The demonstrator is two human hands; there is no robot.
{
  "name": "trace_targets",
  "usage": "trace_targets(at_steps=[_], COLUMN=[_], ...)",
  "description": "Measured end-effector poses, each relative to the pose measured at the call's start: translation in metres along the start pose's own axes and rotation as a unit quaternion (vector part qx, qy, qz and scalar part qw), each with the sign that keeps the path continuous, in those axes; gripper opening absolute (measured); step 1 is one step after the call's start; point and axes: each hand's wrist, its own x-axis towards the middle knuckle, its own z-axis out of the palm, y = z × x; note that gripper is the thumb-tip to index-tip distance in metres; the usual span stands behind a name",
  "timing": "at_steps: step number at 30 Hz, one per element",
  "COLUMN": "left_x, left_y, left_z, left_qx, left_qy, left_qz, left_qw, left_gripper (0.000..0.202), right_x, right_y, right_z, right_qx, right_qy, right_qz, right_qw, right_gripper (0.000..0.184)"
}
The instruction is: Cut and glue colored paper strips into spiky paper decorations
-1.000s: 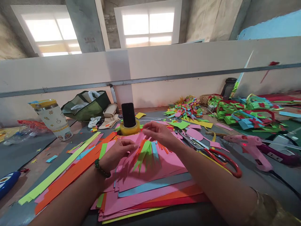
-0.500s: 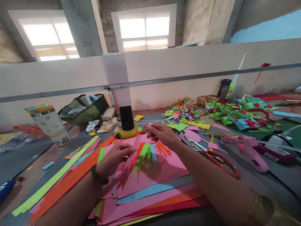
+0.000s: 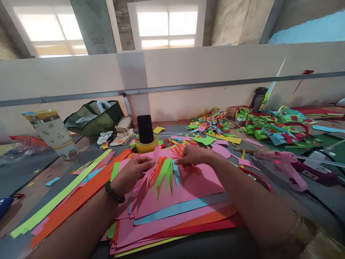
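Observation:
My left hand pinches a narrow pink paper strip between thumb and fingers, above a stack of coloured paper sheets. Beside it, pointed orange strips, green strips and blue strips fan out over the top pink sheet. My right hand is curled closed, its fingertips at the upper end of the blue strips; what they hold, if anything, is hidden. More thin orange strips show just behind those fingers.
Long orange paper strips lie at left. A phone leans in a yellow tape roll behind the stack. At right are red-handled scissors, partly hidden by my forearm, and a pink glue gun. A tumbler stands far left.
My right hand has lowered and shifted slightly right, its fingertips now down by the blue strips. The orange strips near it now lie farther back. My left hand keeps nearly the same place.

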Motion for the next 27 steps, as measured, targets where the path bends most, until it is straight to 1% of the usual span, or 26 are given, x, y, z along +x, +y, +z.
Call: trace_targets(at_steps=[1, 3, 6, 9, 11, 13, 15, 18, 20, 22, 25, 27], left_x=[0.000, 0.000, 0.000, 0.000, 0.000, 0.000, -0.002, -0.004, -0.006, -0.008, -0.010, -0.010], left_y=[0.000, -0.001, -0.001, 0.001, 0.003, 0.004, 0.004, 0.005, 0.006, 0.006, 0.008, 0.009], left_z=[0.000, 0.001, 0.001, 0.001, 0.002, 0.005, 0.009, 0.015, 0.018, 0.018, 0.017, 0.017], left_qx=[-0.007, -0.020, -0.005, 0.016, 0.033, 0.052, 0.069, 0.091, 0.106, 0.117, 0.116, 0.109], left_qy=[-0.005, -0.023, -0.030, -0.027, -0.017, -0.003, 0.008, 0.018, 0.015, 0.000, -0.024, -0.028], left_qz=[-0.003, -0.009, 0.001, 0.007, 0.012, 0.025, 0.038, 0.034, 0.020, 0.011, 0.006, -0.003], left_qw=[1.000, 0.999, 1.000, 0.999, 0.999, 0.998, 0.997, 0.995, 0.994, 0.993, 0.993, 0.994], left_gripper=[0.027, 0.028, 0.032, 0.031, 0.029, 0.029, 0.029, 0.027, 0.024, 0.023, 0.023, 0.022], right_x=[0.002, 0.005, 0.006, 0.000, -0.007, -0.015, -0.022, -0.025, -0.024, -0.022, -0.019, -0.019], right_y=[0.002, 0.003, 0.003, 0.002, -0.001, -0.008, -0.018, -0.032, -0.037, -0.039, -0.038, -0.038], right_z=[0.002, 0.009, 0.012, -0.004, -0.015, -0.019, -0.012, 0.012, 0.026, 0.034, 0.037, 0.037], right_qx=[-0.014, -0.025, -0.019, 0.003, 0.024, 0.062, 0.124, 0.181, 0.172, 0.154, 0.122, 0.114], right_qy=[-0.024, -0.052, -0.051, -0.034, -0.037, -0.045, -0.051, -0.055, -0.048, -0.022, 0.021, 0.026], right_qz=[0.015, 0.032, 0.035, 0.008, -0.024, -0.062, -0.103, -0.145, -0.161, -0.172, -0.177, -0.180], right_qw=[0.999, 0.998, 0.998, 0.999, 0.999, 0.995, 0.986, 0.971, 0.971, 0.973, 0.976, 0.977], right_gripper=[0.036, 0.031, 0.025, 0.024, 0.029, 0.034, 0.036, 0.038, 0.038, 0.037, 0.036, 0.035])
